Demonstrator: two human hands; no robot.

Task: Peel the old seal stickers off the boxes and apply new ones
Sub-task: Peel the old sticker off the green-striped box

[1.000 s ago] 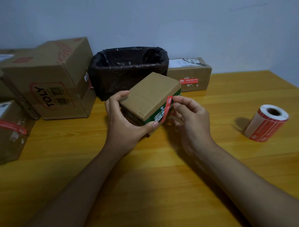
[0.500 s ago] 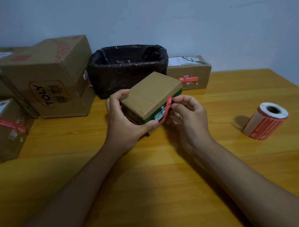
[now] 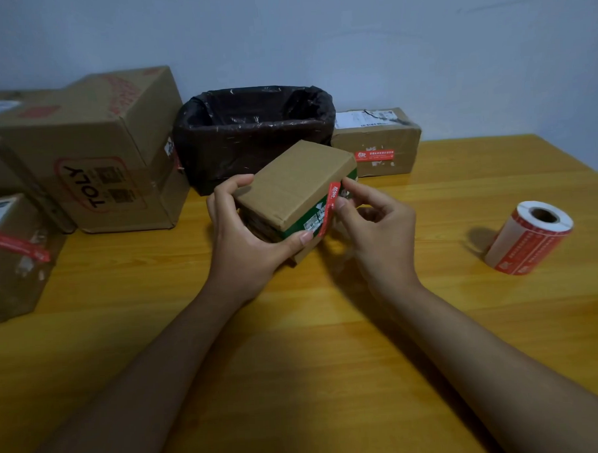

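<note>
Fingers (image 3: pixel 349 190) pinch red sticker (image 3: pixel 328 213) beside box (image 3: pixel 295 182).

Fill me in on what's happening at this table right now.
A person is working on a small cardboard box held above the wooden table. The left hand grips the box, while the right hand pinches the red seal sticker at its corner. A roll of red stickers lies to the right. A bin with a black liner and more boxes with red stickers stand behind.
</note>
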